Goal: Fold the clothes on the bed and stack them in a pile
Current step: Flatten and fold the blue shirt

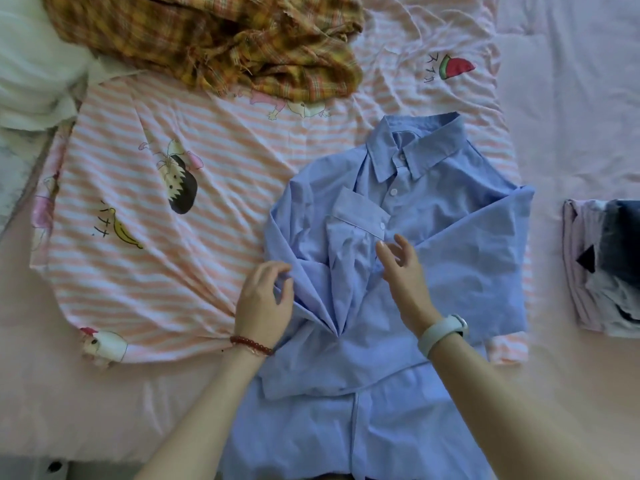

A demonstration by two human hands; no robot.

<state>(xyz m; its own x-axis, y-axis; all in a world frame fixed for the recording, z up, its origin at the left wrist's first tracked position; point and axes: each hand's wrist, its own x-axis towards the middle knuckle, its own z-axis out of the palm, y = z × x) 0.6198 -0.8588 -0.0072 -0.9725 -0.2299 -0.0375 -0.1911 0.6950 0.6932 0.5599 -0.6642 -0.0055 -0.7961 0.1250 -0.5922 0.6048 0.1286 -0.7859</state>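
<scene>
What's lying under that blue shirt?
The blue shirt lies on a pink striped cartoon cloth, itself spread on the pink bed. How much of the print the shirt covers can't be seen.

Both of my forearms reach in bare from the bottom edge, angled up and slightly toward each other. My left hand [265, 299] lies palm down, its fingers [277, 271] curled and pinching a gathered fold of cloth at the fingertips; a dark red beaded bracelet [251, 344] circles that wrist. My right hand [403, 271] sits further forward, fingers loosely spread and slightly bent, hovering or lightly touching the cloth, gripping nothing. A pale band [441, 332] wraps my right wrist.
</scene>
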